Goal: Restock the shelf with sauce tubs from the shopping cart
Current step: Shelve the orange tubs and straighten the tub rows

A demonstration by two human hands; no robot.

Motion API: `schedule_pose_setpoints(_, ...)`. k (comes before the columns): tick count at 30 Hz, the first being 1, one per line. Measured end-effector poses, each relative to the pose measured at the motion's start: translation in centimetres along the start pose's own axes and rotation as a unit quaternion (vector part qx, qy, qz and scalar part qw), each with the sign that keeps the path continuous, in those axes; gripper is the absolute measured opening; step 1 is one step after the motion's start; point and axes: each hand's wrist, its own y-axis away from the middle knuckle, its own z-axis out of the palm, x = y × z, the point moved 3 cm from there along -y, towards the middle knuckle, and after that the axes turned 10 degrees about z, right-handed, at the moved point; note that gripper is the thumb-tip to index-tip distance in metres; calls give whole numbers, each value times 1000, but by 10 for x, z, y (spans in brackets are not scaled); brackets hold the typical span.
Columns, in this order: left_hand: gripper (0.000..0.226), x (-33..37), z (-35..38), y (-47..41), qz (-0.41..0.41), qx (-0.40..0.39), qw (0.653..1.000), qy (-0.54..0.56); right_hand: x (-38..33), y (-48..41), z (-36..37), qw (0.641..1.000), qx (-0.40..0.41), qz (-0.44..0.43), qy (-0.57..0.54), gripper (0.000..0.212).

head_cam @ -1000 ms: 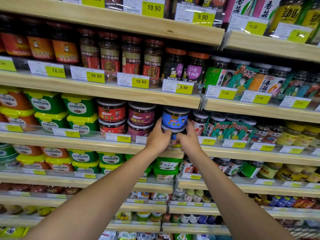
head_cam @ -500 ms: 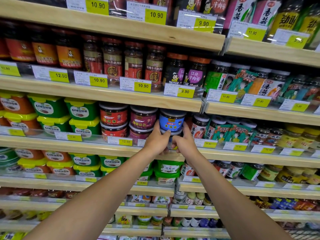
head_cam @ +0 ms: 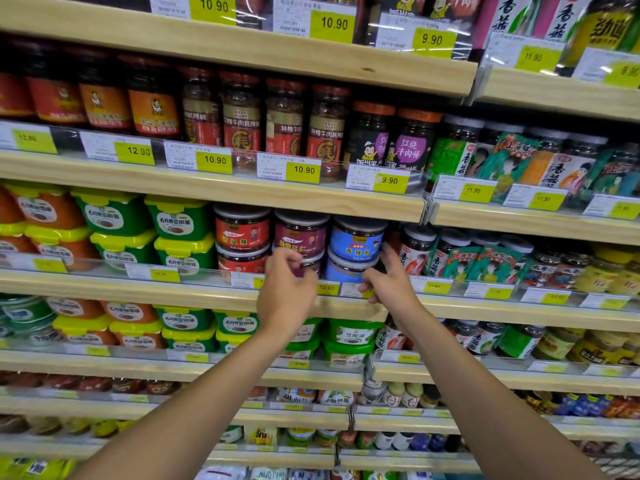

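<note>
Head view: on the middle shelf [head_cam: 104, 287], green bean-paste tubs [head_cam: 178, 220] with yellow lids stand stacked two high at the left, behind a clear price rail [head_cam: 104, 268]. Just beside them come red-labelled sauce tubs [head_cam: 242, 233], also two high, then purple-labelled sauce tubs [head_cam: 300, 237]. The left hand [head_cam: 285, 296] is raised in front of the lower purple tub. Its fingers [head_cam: 294, 268] are loosely curled and blurred, with nothing visibly held. To its right, the upper blue-labelled sauce tub [head_cam: 356, 240] sits on the lower blue-labelled sauce tub [head_cam: 344, 270], both on the shelf. The right hand [head_cam: 391, 285] is at the lower blue tub's right side, fingers [head_cam: 389, 258] spread wide and thumb low by the price tags. Whether the tips touch the tub I cannot tell. Dark-lidded sauce jars [head_cam: 415, 251] stand just beyond.
</note>
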Motion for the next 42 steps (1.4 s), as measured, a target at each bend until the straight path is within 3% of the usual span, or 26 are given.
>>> schedule_pose_setpoints(4,41,-27,-42,-13,2,102,994,-47,-3,-7,3,1000,20,-8,-1,62)
schedule_pose_setpoints(9,48,-29,-56,-14,121,87,979,-140,-1,-16,12,999,45,-21,22,60)
schedule_pose_setpoints(13,68,-43,-71,-22,55,135,985,-93,2,-19,14,998,44,-31,30,71)
schedule_pose_setpoints(20,96,-54,-77,-35,29,61,990,-125,7,-21,17,995,76,-48,37,62)
schedule_pose_setpoints(28,83,-52,-74,-39,37,71,985,-153,5,-18,24,992,103,-43,59,64)
schedule_pose_setpoints(34,91,-53,-74,-43,19,71,984,-163,2,-15,23,989,118,-45,72,66)
schedule_pose_setpoints(42,80,-42,-69,-38,-12,90,980,-176,1,-12,21,983,136,-44,116,82)
